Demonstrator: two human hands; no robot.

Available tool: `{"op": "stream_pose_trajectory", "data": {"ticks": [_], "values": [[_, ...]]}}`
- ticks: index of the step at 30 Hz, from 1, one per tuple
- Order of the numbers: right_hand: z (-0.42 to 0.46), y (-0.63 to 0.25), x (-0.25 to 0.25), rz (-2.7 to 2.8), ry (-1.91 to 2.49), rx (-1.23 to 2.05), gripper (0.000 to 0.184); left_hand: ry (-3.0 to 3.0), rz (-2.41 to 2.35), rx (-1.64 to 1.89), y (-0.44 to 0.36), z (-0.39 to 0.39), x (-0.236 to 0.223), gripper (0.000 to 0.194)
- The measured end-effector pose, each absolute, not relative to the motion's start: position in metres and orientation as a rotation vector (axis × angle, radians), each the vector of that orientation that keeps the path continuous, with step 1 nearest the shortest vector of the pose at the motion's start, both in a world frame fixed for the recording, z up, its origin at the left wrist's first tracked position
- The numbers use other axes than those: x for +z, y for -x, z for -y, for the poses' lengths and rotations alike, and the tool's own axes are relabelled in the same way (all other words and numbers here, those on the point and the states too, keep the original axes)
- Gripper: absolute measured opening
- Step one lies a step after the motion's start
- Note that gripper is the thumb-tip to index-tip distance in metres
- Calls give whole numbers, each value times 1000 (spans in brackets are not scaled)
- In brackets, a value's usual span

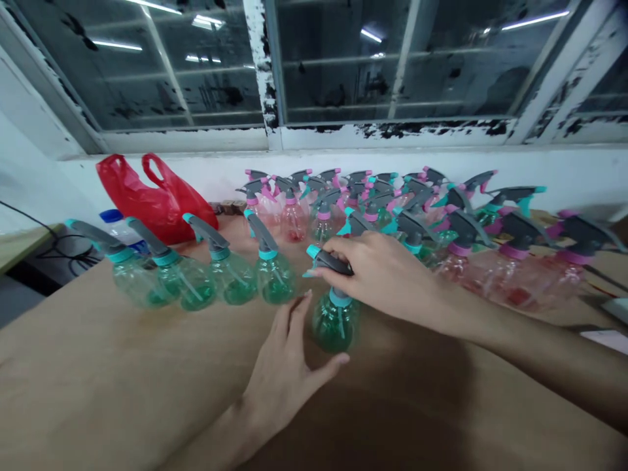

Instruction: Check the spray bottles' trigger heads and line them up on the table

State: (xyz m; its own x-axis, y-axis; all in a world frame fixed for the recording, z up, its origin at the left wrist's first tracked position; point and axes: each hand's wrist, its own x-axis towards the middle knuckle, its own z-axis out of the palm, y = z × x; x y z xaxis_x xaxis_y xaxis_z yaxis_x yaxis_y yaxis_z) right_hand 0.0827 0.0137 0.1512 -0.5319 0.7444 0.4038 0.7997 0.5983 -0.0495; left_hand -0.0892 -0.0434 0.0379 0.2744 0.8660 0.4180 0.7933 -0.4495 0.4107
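Observation:
A clear green spray bottle with a grey and teal spray head stands at the front middle of the table. Around its spray head my right hand is closed, coming in from the right. My left hand is open beside the bottle's lower left side, thumb and fingers apart; whether it touches the bottle is hard to tell. Just behind my left fingertips stands another green spray bottle, the nearest in a row on the left that includes a third green bottle.
Many pink and green spray bottles crowd the table's back and right, with a pink-collared bottle among the nearer ones. A red plastic bag and a blue-capped bottle sit back left. Windows rise behind the wooden table.

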Motion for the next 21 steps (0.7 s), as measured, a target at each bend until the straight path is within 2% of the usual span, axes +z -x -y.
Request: {"op": "stream_pose_trajectory", "data": {"ticks": [6, 9, 12, 14, 17, 21], "values": [[7, -126, 152, 2371, 1278, 104, 44, -2258, -1500, 777, 47, 43, 25, 74], [13, -161, 142, 2372, 1238, 411, 49, -2262, -1381, 810, 33, 44, 23, 70], [14, -193, 122, 2367, 1155, 700, 81, -2250, -1259, 803, 20, 44, 24, 73], [12, -207, 105, 2306, 1053, 881, 87, -2249, -1180, 782, 11, 45, 22, 79], [10, -213, 84, 2149, 869, 933, 85, -2267, -1120, 765, -3, 45, 15, 84], [16, -206, 77, 1979, 712, 821, 55, -2349, -1053, 775, -21, 42, 3, 89]]}}
